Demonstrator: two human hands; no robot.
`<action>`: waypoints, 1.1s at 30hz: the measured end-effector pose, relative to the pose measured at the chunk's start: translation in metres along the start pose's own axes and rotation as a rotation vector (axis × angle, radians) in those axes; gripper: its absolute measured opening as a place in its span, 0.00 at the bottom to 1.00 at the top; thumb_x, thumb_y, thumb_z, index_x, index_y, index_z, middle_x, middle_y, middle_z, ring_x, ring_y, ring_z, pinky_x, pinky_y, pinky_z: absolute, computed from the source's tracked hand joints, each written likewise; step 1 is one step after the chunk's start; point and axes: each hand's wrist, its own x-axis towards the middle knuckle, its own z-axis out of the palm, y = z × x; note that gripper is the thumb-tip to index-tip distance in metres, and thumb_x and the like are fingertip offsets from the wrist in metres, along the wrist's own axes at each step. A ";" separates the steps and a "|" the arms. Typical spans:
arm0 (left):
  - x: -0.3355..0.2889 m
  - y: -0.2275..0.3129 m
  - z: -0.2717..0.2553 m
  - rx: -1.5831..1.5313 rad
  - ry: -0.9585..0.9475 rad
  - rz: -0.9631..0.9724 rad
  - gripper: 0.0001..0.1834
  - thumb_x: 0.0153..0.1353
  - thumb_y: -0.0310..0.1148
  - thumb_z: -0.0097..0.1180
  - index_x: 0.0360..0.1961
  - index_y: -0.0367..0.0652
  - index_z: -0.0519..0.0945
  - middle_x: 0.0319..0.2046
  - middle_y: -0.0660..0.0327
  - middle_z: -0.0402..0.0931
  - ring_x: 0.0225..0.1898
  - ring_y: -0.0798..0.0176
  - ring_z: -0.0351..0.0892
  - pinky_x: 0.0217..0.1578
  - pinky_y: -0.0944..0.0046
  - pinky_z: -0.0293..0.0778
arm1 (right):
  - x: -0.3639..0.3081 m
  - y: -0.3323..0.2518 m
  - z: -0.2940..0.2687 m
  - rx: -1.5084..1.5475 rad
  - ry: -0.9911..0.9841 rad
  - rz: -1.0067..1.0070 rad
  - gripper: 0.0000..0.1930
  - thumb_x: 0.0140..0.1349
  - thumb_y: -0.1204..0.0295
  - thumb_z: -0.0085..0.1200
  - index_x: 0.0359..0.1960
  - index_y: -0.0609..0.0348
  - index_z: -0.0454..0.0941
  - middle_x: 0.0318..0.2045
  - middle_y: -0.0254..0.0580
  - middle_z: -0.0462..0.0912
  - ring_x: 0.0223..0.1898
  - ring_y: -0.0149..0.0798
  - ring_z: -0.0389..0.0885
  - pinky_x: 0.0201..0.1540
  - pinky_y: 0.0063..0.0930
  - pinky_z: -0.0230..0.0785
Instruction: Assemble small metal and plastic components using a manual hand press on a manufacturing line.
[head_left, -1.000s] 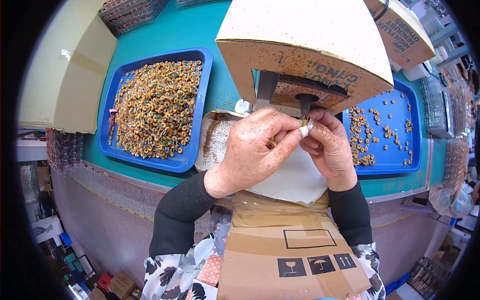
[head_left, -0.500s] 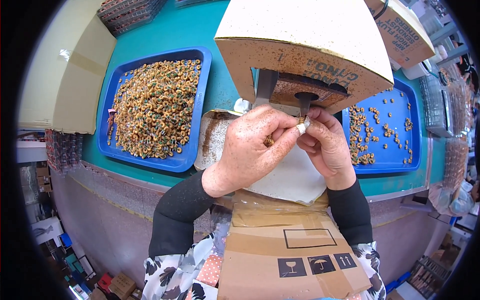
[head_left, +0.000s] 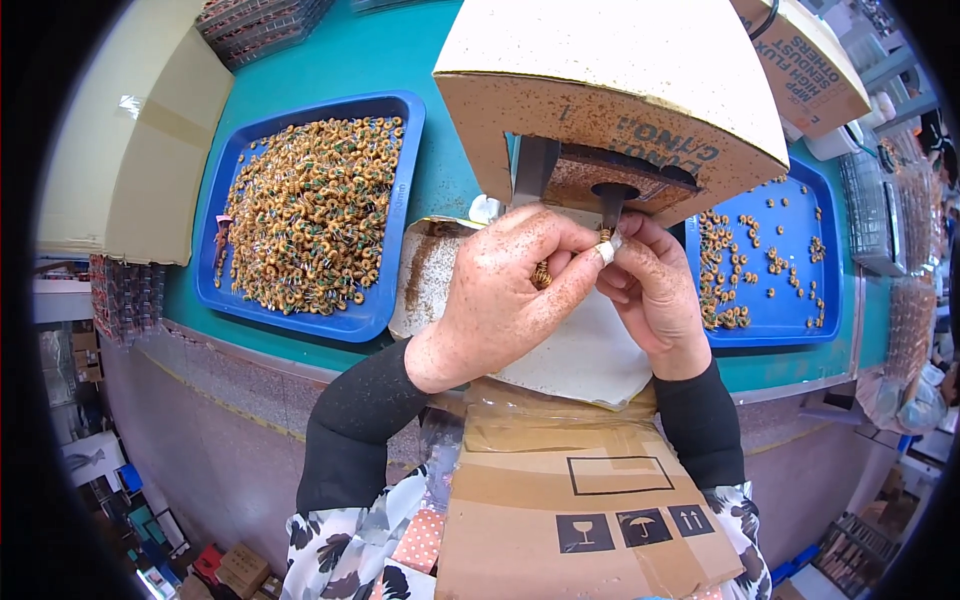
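Copper-wound ring (head_left: 605,236), at the centre of the frame, held between two bare hands at a green counter (head_left: 447,150) that crosses the view from left to right. A cardboard housing (head_left: 610,55) fills the upper centre, its open front and lower edge speckled with brown dust. At lower centre lies a taped carton (head_left: 515,500) with dark printed symbols. To the left, a blue tray (head_left: 399,215) carries a dense heap of wound rings (head_left: 310,210); at right, partly behind the housing, a second blue tray (head_left: 778,322) carries a thinner scatter, densest along its left side. Beneath the hands is a pale sheet (head_left: 585,350), brown-dusted at its left end. Left hand (head_left: 505,295), dust-flecked: grip clamped, thumb and forefinger pinching the copper-wound ring; further wound pieces (head_left: 541,276) show within the curled fingers. Right hand (head_left: 655,290): grip closed on the same ring from the right, contact partly hidden. White wrapping (head_left: 606,252) covers the left thumb tip. Dark tapered tip (head_left: 611,203), projecting from the housing: directly above the ring; whether the two touch cannot be told.
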 end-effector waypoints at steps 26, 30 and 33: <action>-0.014 -0.011 0.018 0.231 -0.243 0.098 0.10 0.50 0.34 0.66 0.32 0.43 0.80 0.27 0.57 0.77 0.26 0.56 0.78 0.25 0.61 0.73 | 0.005 0.013 -0.006 0.109 -0.165 0.142 0.18 0.70 0.62 0.44 0.54 0.60 0.72 0.49 0.41 0.77 0.47 0.33 0.77 0.46 0.27 0.72; -0.019 -0.004 0.023 0.326 -0.252 0.154 0.09 0.49 0.31 0.65 0.31 0.45 0.79 0.26 0.58 0.75 0.23 0.54 0.76 0.22 0.59 0.72 | 0.006 0.023 -0.008 0.088 -0.146 0.102 0.18 0.70 0.61 0.44 0.53 0.61 0.72 0.48 0.39 0.78 0.50 0.31 0.76 0.52 0.25 0.68; -0.024 0.005 0.022 0.395 -0.249 0.177 0.09 0.47 0.28 0.65 0.31 0.44 0.78 0.24 0.58 0.74 0.21 0.54 0.75 0.21 0.59 0.71 | 0.000 0.022 -0.003 0.067 -0.126 0.117 0.20 0.70 0.60 0.44 0.55 0.62 0.70 0.49 0.39 0.78 0.52 0.31 0.75 0.53 0.26 0.67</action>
